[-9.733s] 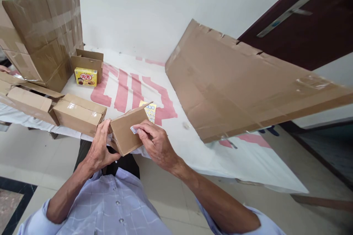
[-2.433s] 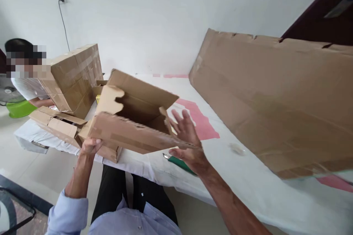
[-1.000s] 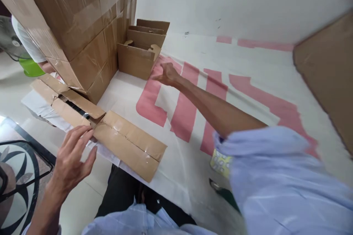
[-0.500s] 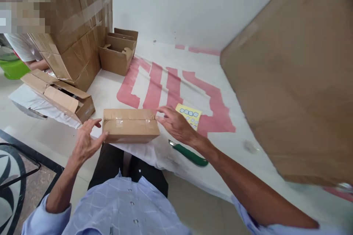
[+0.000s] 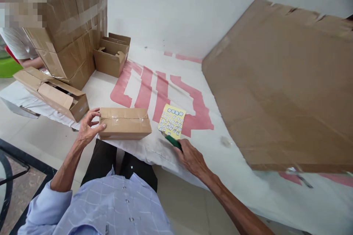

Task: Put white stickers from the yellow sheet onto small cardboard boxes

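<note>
A small taped cardboard box [image 5: 124, 125] lies at the front edge of the cloth-covered table. My left hand [image 5: 89, 127] grips its left end, thumb on the near corner and fingers at the far one. Farther right, my right hand [image 5: 192, 156] is closed around the green handle of a utility knife [image 5: 173, 141]. The knife's tip points left, toward the box but apart from it, and overlaps the lower edge of a yellow sticker sheet [image 5: 173, 117]. My right palm hides the back of the handle.
An opened carton [image 5: 53, 91] lies at the left edge, near a tall stack of taped boxes [image 5: 74, 33]. Behind stands an open-topped box [image 5: 109, 60]. A large cardboard box [image 5: 275, 91] fills the right side. Another person's arm [image 5: 31, 61] shows at far left.
My right hand has left the box's right end and picked up the utility knife from the table. My left hand has closed onto the box's left end. The view has shifted right.
</note>
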`<action>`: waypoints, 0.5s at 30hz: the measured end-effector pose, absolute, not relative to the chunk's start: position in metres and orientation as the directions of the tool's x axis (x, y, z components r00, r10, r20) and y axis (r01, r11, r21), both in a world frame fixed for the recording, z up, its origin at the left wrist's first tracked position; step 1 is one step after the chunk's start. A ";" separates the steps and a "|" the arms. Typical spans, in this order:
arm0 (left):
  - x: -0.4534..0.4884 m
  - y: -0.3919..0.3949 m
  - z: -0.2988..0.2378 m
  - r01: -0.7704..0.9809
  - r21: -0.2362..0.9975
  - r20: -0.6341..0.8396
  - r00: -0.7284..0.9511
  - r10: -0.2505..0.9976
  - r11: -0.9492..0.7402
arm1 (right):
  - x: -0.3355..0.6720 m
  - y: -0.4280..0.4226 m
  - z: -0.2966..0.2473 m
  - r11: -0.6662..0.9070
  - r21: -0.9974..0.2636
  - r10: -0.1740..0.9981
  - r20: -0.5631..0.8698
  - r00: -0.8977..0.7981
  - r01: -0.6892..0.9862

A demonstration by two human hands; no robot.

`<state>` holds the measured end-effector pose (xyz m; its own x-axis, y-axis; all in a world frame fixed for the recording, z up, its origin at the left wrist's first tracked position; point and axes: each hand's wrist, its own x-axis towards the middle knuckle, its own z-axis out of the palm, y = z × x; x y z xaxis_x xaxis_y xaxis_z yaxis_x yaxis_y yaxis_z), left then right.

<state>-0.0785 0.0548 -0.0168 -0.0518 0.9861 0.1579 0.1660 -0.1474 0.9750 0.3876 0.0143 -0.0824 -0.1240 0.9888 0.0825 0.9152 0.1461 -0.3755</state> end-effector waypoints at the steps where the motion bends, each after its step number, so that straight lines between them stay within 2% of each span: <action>1: -0.078 0.054 -0.017 0.157 0.977 0.157 -0.050 0.986 -0.148 | 0.381 0.019 -0.070 0.156 -0.439 0.985 0.139 -0.105 0.885; 3: -0.078 0.054 -0.018 0.148 0.977 0.159 -0.045 0.986 -0.151 | 0.361 0.028 -0.038 0.231 -0.548 0.966 0.229 -0.121 0.804; 5: -0.078 0.053 -0.020 0.157 0.975 0.166 -0.041 0.985 -0.157 | 0.333 0.039 -0.003 0.352 -0.592 0.934 0.267 -0.236 0.725; 9: -0.078 0.049 -0.023 0.192 0.966 0.178 -0.020 0.984 -0.171 | 0.273 0.063 0.051 0.541 -0.568 0.829 0.233 -0.509 0.621; 15: -0.072 0.042 -0.025 0.177 0.966 0.190 0.008 0.982 -0.188 | 0.235 0.088 0.076 0.627 -0.496 0.744 0.155 -0.650 0.600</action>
<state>-0.0722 0.0421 -0.0245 0.0085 0.9818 0.1897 0.1767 -0.1881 0.9661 0.2353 0.0885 0.0761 -0.6498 0.7442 0.1548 0.6002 0.6273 -0.4962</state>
